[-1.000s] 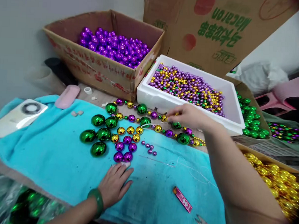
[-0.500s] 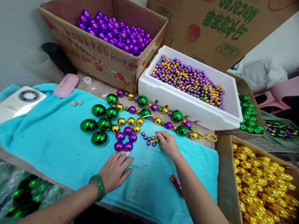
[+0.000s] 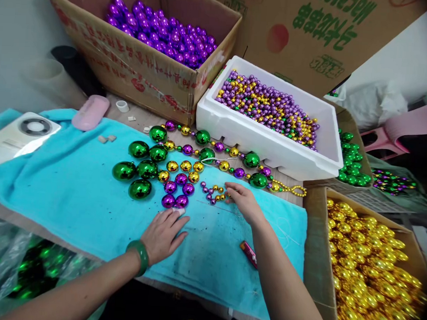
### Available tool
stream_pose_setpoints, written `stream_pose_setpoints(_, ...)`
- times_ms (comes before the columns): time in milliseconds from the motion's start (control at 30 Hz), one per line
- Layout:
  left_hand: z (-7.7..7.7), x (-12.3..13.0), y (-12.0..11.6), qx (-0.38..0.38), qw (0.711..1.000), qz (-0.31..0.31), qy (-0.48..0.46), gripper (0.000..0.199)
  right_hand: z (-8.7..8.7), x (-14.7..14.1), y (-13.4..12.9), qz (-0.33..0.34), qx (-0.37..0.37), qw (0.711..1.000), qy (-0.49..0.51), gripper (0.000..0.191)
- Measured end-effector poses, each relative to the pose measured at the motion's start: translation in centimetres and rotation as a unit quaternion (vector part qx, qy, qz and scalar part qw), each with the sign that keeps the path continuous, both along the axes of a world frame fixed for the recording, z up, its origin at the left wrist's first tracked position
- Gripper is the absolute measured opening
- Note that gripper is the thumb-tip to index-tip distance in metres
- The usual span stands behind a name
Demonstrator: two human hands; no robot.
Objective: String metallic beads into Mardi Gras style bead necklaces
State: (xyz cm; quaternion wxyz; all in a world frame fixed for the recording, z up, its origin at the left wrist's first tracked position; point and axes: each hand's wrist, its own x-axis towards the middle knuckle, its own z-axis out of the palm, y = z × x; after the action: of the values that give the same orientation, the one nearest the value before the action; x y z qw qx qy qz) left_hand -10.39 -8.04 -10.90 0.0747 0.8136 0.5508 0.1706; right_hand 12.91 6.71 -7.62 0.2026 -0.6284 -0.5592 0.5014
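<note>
My left hand (image 3: 164, 234), with a green bangle (image 3: 139, 256) at its wrist, lies flat with fingers stretched out on the turquoise towel (image 3: 89, 211). Something white shows at its fingertips, just below a group of large purple beads (image 3: 181, 179). My right hand (image 3: 246, 203) hovers by a small cluster of little gold beads (image 3: 219, 197) and little purple beads (image 3: 209, 191). Its fingers are apart, with the tips close to the gold ones. Large gold beads (image 3: 185, 166) and big green beads (image 3: 140, 189) sit grouped further left.
Two strung bead strands (image 3: 219, 146) lie behind the loose beads. A white foam box (image 3: 264, 153) of small mixed beads and a carton (image 3: 149, 75) of purple beads stand behind. To the right is a carton (image 3: 331, 276) of gold beads. A red lighter-like object (image 3: 248, 254) lies near my right forearm.
More little gold beads now show beside the little purple ones. My right hand's fingers have spread a little, while my left hand stays in place. The whole view has shifted slightly.
</note>
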Motion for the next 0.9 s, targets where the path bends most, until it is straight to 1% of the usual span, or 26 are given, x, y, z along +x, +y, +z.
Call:
stream_pose_setpoints(133,0.0,0.0,0.1,0.004,1.0,0.0,0.006,0.034,0.1,0.6,-0.5,0.007,0.025,0.999,-0.025,0.037)
stream_pose_setpoints(400,0.1,0.0,0.0,0.013,1.0,0.002,0.016,0.034,-0.6,0.5,-1.4,0.022,0.12,0.992,-0.034,0.032)
stream_pose_setpoints(533,0.2,0.1,0.0,0.014,1.0,0.002,0.02,0.034,-1.1,0.6,-1.6,0.02,0.144,0.988,-0.049,0.032)
stream_pose_setpoints(600,0.3,0.1,0.1,0.01,1.0,0.003,0.022,0.034,-1.2,0.7,-1.8,0.029,0.161,0.985,-0.062,0.032)
stream_pose_setpoints(667,0.3,0.2,0.1,0.008,1.0,0.004,0.027,0.034,-1.0,0.8,-1.7,0.047,0.189,0.978,-0.079,0.031)
stream_pose_setpoints(733,0.1,0.1,-0.2,0.026,0.999,0.005,0.035,0.034,0.0,1.1,-1.0,0.069,0.226,0.967,-0.092,0.029)
stream_pose_setpoints(767,-0.2,0.0,-0.3,0.045,0.998,0.008,0.039,0.033,0.8,1.3,-0.3,0.077,0.245,0.962,-0.096,0.027)
stream_pose_setpoints(833,-1.3,-0.2,-0.6,0.098,0.994,0.006,0.055,0.036,3.1,1.9,1.9,0.082,0.296,0.946,-0.107,0.023)
stream_pose_setpoints(900,-2.9,-0.5,-0.5,0.149,0.986,0.008,0.072,0.036,6.2,2.7,5.0,0.056,0.358,0.924,-0.127,0.021)
